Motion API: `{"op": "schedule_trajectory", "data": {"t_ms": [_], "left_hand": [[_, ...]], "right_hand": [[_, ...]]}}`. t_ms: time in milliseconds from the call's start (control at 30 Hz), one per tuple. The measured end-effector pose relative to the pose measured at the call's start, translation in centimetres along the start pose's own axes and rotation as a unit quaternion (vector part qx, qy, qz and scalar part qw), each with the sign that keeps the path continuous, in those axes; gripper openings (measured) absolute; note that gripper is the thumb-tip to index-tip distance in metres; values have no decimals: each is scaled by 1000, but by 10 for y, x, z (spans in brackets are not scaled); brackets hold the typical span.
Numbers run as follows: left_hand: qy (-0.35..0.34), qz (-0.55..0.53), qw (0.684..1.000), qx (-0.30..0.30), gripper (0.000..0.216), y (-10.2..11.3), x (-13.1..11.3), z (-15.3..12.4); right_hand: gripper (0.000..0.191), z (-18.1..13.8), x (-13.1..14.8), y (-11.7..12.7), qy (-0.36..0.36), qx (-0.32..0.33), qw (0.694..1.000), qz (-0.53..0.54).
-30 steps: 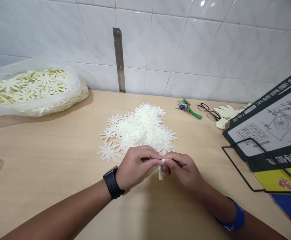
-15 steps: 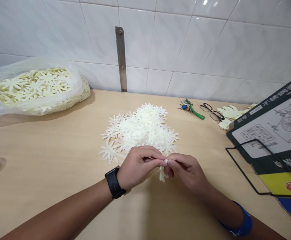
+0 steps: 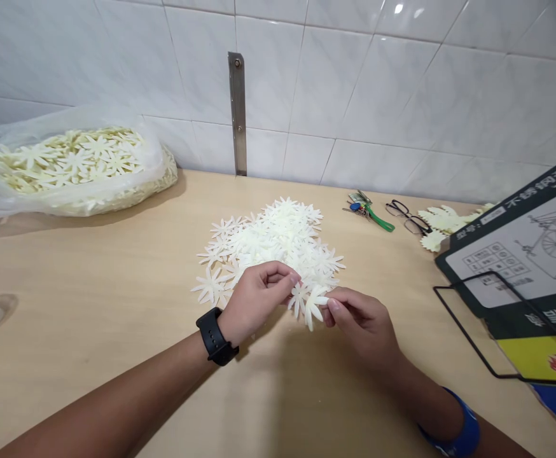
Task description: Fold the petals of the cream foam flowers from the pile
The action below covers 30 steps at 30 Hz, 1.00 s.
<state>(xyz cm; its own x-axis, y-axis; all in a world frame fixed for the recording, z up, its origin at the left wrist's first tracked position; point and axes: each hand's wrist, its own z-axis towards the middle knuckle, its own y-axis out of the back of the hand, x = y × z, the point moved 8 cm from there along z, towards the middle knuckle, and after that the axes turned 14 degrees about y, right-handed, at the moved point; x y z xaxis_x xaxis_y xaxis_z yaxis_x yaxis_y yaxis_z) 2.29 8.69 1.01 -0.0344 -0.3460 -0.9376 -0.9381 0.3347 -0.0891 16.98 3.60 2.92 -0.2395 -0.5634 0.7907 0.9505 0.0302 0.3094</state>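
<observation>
My right hand (image 3: pixel 364 324) pinches a petal of a pale flower-shaped cutout (image 3: pixel 315 306) between thumb and fingers. Another pale flower cutout (image 3: pixel 299 299) hangs from the closed thumb and fingertips of my left hand (image 3: pixel 259 302), which wears a black watch (image 3: pixel 217 337). The two cutouts sit side by side and seem to touch or overlap. Just behind both hands lies a loose pile of the same cutouts (image 3: pixel 278 235), partly covered by my left hand.
A clear plastic bag (image 3: pixel 158 191) full of cutouts stands at the back left. Keys with a green strap (image 3: pixel 378 219), eyeglasses (image 3: pixel 409 218) and more pale pieces (image 3: pixel 443 219) lie back right. A printed box (image 3: pixel 507 267) and a black wire frame (image 3: pixel 469 334) stand at right.
Both hands were pinched together over a bunched pale piece. Now they are apart, with two spread flower cutouts showing between them. My left hand has shifted slightly left and up.
</observation>
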Motion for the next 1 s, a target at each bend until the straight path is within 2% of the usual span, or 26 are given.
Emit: {"op": "schedule_trajectory", "data": {"t_ms": [200,367,433,600,733,767,833,933,1000], "left_hand": [[-15,-54,996,-67,15,21,-6,5],[-68,6,991,-112,13,34,-16,3],[-67,26,992,-106,18,33,-15,4],[-89,59,993,-49,29,19,-13,5],[-149,153,971,-103,11,18,-25,-4],[-159,179,965,-106,17,17,-28,-6],[-176,226,956,-63,27,9,-34,-11],[-189,278,941,32,23,-4,-38,-15],[-176,292,939,37,19,-1,-38,-13]], "right_hand": [[24,-3,-12,14,-63,-75,995,7],[26,-7,-24,19,-112,-115,987,29],[25,-8,-26,18,-119,-113,986,36],[27,-7,-27,16,-129,-103,986,39],[28,-7,-26,15,-124,-103,986,43],[28,-7,-26,15,-123,-103,986,42],[27,-7,-26,15,-126,-102,986,42],[27,-8,-28,15,-134,-102,985,42],[28,-9,-29,15,-139,-101,984,44]]}}
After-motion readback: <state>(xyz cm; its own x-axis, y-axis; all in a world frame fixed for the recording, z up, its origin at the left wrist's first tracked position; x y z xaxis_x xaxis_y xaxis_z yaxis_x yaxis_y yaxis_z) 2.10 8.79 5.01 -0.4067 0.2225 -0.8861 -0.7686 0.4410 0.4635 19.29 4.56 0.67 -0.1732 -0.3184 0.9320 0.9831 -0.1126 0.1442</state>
